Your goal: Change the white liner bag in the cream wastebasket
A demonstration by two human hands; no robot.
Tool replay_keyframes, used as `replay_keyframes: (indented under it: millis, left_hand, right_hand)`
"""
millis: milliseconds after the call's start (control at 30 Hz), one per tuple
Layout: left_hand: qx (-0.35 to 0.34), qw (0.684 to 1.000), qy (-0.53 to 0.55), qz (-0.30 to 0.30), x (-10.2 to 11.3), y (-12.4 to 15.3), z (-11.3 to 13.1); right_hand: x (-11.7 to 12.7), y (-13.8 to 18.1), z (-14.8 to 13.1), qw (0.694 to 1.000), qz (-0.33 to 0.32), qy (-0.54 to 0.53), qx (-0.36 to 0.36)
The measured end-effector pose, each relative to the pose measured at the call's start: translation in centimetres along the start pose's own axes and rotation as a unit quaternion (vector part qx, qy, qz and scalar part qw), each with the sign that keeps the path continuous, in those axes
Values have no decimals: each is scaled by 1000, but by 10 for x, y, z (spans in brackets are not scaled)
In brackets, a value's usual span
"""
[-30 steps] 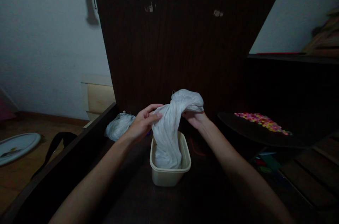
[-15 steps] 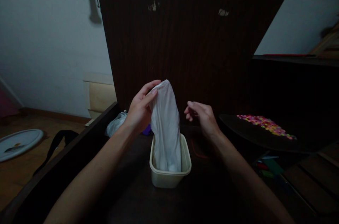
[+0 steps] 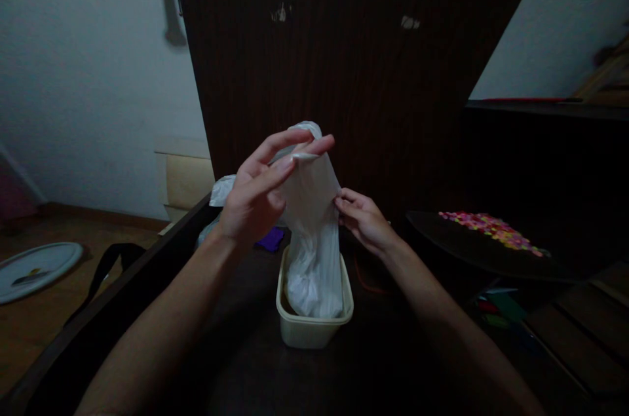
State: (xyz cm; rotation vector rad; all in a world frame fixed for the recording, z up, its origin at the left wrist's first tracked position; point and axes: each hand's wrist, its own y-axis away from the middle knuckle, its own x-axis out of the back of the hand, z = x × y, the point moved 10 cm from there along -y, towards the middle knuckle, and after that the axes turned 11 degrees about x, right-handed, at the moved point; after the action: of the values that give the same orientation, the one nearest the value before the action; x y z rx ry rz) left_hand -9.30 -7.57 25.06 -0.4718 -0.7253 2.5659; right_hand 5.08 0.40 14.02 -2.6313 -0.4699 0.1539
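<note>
A white plastic bag (image 3: 314, 245) stands up out of a small cream rectangular tub (image 3: 314, 331) on a dark table. My left hand (image 3: 258, 196) pinches the top of the bag between thumb and fingertips, lifting it above the tub. My right hand (image 3: 363, 219) grips the bag's right edge a little lower, fingers curled on the plastic. The bag's lower part lies crumpled inside the tub.
A second crumpled white bag (image 3: 221, 193) and something purple (image 3: 270, 239) lie behind my left hand. A dark round tray (image 3: 511, 252) with pink and yellow bits (image 3: 491, 227) sits at right. A dark wooden wardrobe (image 3: 344, 62) rises behind. A white plate (image 3: 37, 262) lies on the floor at left.
My left hand raised the bag's top higher and its fingers spread. My right hand, free half a second ago, moved in and took the bag's right edge.
</note>
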Motion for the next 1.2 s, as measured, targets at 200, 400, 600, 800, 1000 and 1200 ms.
replay_keyframes:
  millis: [200, 400, 600, 800, 1000, 1200]
  left_hand:
    - [-47, 994, -37, -95, -17, -5, -1]
    - [-7, 994, -11, -108, -8, -18, -37]
    - [4, 996, -84, -37, 14, -18, -49]
    - [86, 920, -371, 90, 89, -4, -79]
    - [245, 825, -502, 88, 157, 21, -139]
    - [317, 812, -490, 5, 171, 47, -170]
  right_hand:
    - [13, 0, -17, 992, 99, 11, 82]
    - [-22, 5, -47, 982, -1, 114, 150]
    - [-39, 2, -28, 908, -42, 392, 138]
    - [-41, -4, 1, 895, -105, 426, 80]
    - [-73, -8, 22, 854, -189, 481, 58]
    - [-75, -13, 25, 861, -174, 478, 19]
